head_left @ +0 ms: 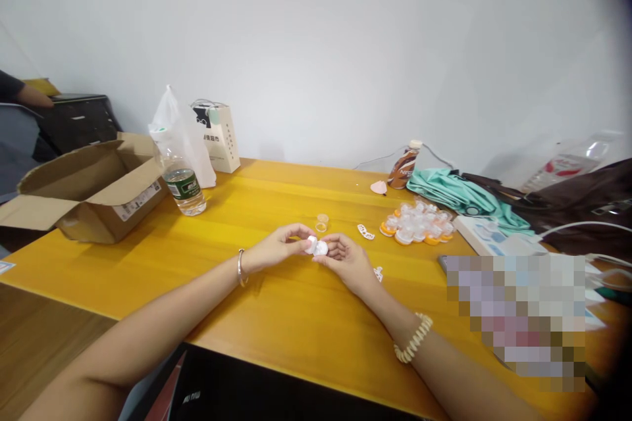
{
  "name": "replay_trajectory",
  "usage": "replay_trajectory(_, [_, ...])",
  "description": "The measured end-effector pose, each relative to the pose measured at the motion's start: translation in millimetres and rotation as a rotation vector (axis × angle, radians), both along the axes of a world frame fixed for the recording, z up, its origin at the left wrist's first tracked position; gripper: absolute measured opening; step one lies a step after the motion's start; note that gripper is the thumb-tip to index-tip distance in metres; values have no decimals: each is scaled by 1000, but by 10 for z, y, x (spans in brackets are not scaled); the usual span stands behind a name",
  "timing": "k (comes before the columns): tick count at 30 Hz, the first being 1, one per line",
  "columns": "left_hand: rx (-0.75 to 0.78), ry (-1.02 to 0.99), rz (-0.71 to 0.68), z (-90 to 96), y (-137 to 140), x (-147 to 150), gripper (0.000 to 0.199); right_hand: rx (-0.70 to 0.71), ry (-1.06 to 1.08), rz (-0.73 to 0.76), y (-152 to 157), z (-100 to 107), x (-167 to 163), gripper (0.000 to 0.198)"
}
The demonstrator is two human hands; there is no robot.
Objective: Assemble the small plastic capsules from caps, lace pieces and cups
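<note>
Over the middle of the table, my left hand [291, 241] pinches a small white round piece [311, 245] between thumb and fingertips. Right beside it, my right hand [347, 260] has its fingers curled round a white disc-like piece [320, 248]. The two pieces meet or nearly meet; I cannot tell whether they are joined. Just behind the hands a clear round ring-shaped cup [322, 222] stands on the table. A flat white piece with holes [366, 231] lies to the right, and a similar white piece [378, 273] shows partly behind my right wrist.
Clear round cases with orange and white bases [417, 223] cluster on the right, near a teal umbrella [449, 194], a brown drink bottle [405, 164] and a power strip [486, 233]. An open cardboard box [99, 200], water bottle [185, 187] and paper bag [224, 138] stand left.
</note>
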State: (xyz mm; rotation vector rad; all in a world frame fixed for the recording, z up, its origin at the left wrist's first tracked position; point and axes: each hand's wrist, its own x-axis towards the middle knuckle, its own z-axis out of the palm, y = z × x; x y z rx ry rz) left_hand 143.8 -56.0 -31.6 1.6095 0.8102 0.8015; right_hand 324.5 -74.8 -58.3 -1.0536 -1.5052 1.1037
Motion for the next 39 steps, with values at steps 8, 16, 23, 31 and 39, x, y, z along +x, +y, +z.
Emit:
replay_trajectory(8, [197, 133, 103, -48, -114, 109, 25, 80, -105, 32, -9, -42, 9, 32])
replay_trajectory(16, [152, 120, 128, -130, -129, 113, 27, 162, -199, 59, -69, -5, 21, 30])
replay_trajectory(23, [109, 41, 172, -138, -130, 124, 27, 298, -337, 66, -110, 30, 45, 22])
replay_trajectory(31, [131, -1, 113, -144, -165, 145, 28, 233, -307, 75, -101, 20, 67, 17])
replay_trajectory(39, [123, 49, 164, -139, -162, 118, 29, 126, -127, 97, -73, 7, 23, 27])
